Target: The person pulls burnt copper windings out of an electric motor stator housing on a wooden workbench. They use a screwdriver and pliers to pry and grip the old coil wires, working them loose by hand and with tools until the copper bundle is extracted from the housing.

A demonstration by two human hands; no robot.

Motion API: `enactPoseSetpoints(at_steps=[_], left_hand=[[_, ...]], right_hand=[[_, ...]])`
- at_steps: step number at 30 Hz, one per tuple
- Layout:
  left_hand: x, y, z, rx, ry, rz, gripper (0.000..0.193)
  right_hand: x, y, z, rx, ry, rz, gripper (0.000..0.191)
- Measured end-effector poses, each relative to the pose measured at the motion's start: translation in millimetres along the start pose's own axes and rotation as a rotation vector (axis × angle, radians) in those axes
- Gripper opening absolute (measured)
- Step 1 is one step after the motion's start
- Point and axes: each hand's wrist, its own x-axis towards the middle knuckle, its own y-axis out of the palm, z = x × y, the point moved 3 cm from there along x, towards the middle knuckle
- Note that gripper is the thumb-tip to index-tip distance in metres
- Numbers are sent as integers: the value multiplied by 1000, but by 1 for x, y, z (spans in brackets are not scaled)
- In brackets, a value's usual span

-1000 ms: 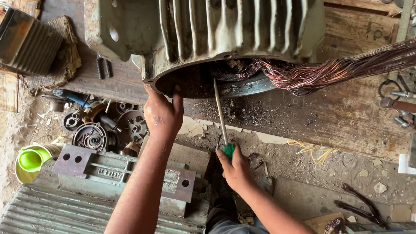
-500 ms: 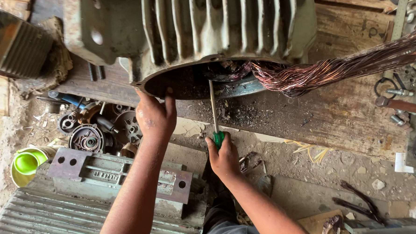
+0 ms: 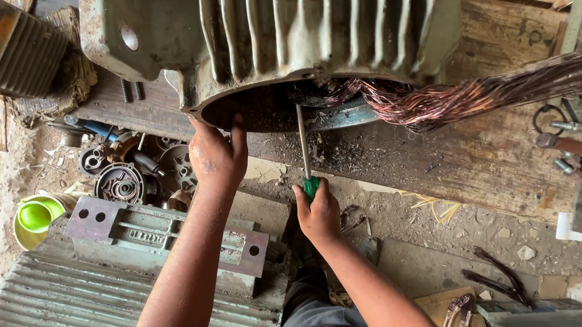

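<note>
1. Nearest the camera lay a ribbed grey motor casing [image 3: 101, 305] with a flat metal mounting plate [image 3: 163, 233] on top, resting on dusty, sandy ground [image 3: 497, 238] strewn with small stones and scraps.
2. To the left of it stood a green plastic cup [image 3: 33, 216], and just beyond were round metal parts [image 3: 121, 183] heaped in the dirt.
3. The right hand [image 3: 318, 214] was clenched around the green handle of a screwdriver [image 3: 304, 151], whose thin shaft ran up and away from the hand into the open mouth of the large motor housing.
4. The left hand [image 3: 216, 155] was pressed against the lower rim of that housing, fingers spread and curled onto the edge, gripping the rim and nothing else.
5. The big green finned motor housing [image 3: 297, 33] lay on its side on a worn wooden plank [image 3: 487, 159], directly above both hands; the screwdriver tip was inside its dark opening, though the exact point of contact was hidden.
6. A thick bundle of copper wire [image 3: 490, 94] trailed out of the opening to the right across the plank.
7. Farther right on the plank lay a hammer [image 3: 570, 144] and small bolts.
8. At the far left sat another ribbed casing [image 3: 21, 47].
</note>
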Motion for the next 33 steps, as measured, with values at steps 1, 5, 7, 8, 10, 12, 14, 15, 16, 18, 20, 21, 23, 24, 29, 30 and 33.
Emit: enactPoseSetpoints(at_steps=[1, 5, 7, 8, 10, 12, 14, 15, 16, 18, 20, 21, 23, 24, 29, 30, 33], left_hand=[[0, 1, 2, -8, -3, 5, 36], [-2, 6, 10, 23, -46, 36, 45], [-1, 8, 9, 52, -63, 45, 53], [0, 6, 7, 66, -61, 43, 58], [1, 0, 0, 86, -25, 19, 62], [4, -11, -10, 110, -1, 45, 68], [2, -24, -18, 139, -28, 131, 74], [-3, -30, -22, 188, -43, 165, 76], [-8, -35, -26, 236, -58, 200, 77], [-16, -38, -35, 362, -48, 300, 66], [-29, -34, -44, 530, -6, 474, 49], [-33, -32, -51, 515, 38, 488, 51], [-29, -25, -67, 483, 135, 516, 56], [-22, -23, -74, 447, 147, 472, 58], [34, 5, -99, 464, 173, 498, 64], [43, 13, -100, 490, 178, 528, 65], [60, 37, -95, 520, 209, 585, 62]], right_hand=[[1, 2, -2, -21, 0, -7, 34], [2, 9, -8, -24, -15, -36, 34], [3, 9, -6, -19, -42, -76, 35], [4, 7, -4, -35, -63, -110, 37], [8, 1, 1, 3, -43, -78, 39], [12, -5, 7, 117, 19, 60, 39], [15, -12, 16, 167, 47, 109, 37], [15, -14, 20, 192, 77, 140, 37], [16, -15, 23, 253, 142, 171, 38], [13, -15, 27, 370, 262, 235, 41], [8, -17, 30, 378, 327, 241, 42], [3, -20, 30, 379, 363, 246, 43], [-12, -27, 26, 424, 375, 329, 44], [-20, -33, 22, 442, 376, 372, 44], [-109, -92, -5, 387, 446, 475, 33], [-132, -106, -13, 423, 463, 481, 31], [-197, -147, -47, 387, 586, 427, 29]])
